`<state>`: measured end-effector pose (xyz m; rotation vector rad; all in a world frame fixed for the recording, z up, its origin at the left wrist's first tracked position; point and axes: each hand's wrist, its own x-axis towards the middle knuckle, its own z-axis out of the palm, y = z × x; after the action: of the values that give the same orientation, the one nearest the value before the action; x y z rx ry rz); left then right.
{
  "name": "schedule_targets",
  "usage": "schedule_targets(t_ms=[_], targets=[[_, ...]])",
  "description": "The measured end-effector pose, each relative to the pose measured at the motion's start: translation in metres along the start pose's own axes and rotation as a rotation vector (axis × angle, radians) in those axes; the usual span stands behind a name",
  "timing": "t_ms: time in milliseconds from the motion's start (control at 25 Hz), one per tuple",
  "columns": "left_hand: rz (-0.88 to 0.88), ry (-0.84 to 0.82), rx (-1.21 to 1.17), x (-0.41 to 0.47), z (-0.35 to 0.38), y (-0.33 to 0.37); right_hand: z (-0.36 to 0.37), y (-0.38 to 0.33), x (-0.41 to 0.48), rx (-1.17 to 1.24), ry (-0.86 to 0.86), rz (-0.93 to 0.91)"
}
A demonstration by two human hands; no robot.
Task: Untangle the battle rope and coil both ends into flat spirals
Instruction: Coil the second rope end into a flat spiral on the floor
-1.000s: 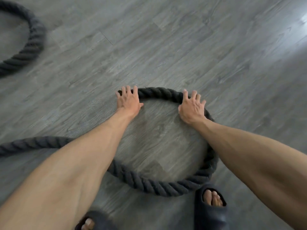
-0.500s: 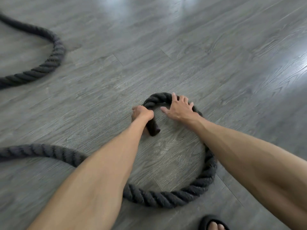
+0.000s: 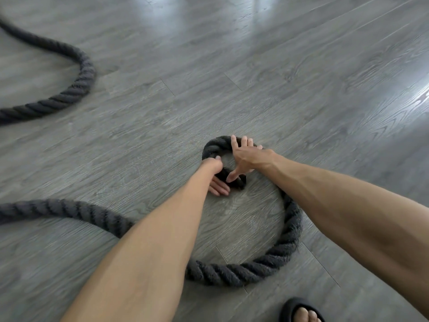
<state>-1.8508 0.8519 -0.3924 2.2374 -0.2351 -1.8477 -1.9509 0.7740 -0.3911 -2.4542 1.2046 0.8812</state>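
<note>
Both hands are working at the far side of the loop. Left hand [image 3: 214, 167] is gripping the battle rope [image 3: 232, 273] close to its end, fingers curling under it and thumb coming over the top, and that end is hooking inward in a tight little curl. Right hand [image 3: 249, 159] is lying spread and flat: fingers straight and reaching over the rope's outer curve, thumb stretching down and touching the tucked-in end just beside the left hand's fingers. It's pressing, not grasping. Rope is lying on the grey plank floor [image 3: 301, 89], sweeping from the hands round the right and near side in one wide ring, passing under the left forearm and running off the left edge. Another stretch of it is bending across the far left. Dark slipper [image 3: 287, 307], toes showing, is sitting at the bottom edge.
</note>
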Motion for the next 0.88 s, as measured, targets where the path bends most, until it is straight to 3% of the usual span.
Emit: schedule_targets(t_ms=[120,200,240,320,400,440,600,680,760,880], targets=[[0.199,0.426,0.53,0.003,-0.01,-0.006,0.0,0.003,0.002,-0.04,0.023,-0.089],[0.432,0.719,0.722,0.01,-0.012,-0.013,-0.002,0.002,0.006,-0.08,0.067,-0.175],[0.58,0.79,0.793,0.014,-0.013,-0.015,-0.003,0.001,0.007,-0.099,0.089,-0.225],[0.785,0.662,0.991,0.02,-0.02,-0.013,-0.002,0.001,0.009,-0.127,0.128,-0.315],[0.784,0.349,1.09,0.019,-0.032,-0.004,0.003,0.007,0.009,-0.116,0.168,-0.36],[0.761,0.283,1.152,0.018,-0.038,-0.001,0.005,0.011,0.007,-0.061,0.189,-0.364],[0.862,0.474,1.282,0.022,-0.04,-0.011,0.02,0.022,-0.007,0.254,0.294,-0.268],[0.862,0.544,1.209,0.029,-0.039,-0.017,0.035,0.035,-0.014,0.362,0.329,-0.024],[0.813,0.64,1.093,0.034,-0.037,-0.023,0.06,0.051,-0.025,0.359,0.365,0.159],[0.728,0.766,0.984,0.04,-0.028,-0.027,0.081,0.057,-0.033,0.316,0.48,0.216]])
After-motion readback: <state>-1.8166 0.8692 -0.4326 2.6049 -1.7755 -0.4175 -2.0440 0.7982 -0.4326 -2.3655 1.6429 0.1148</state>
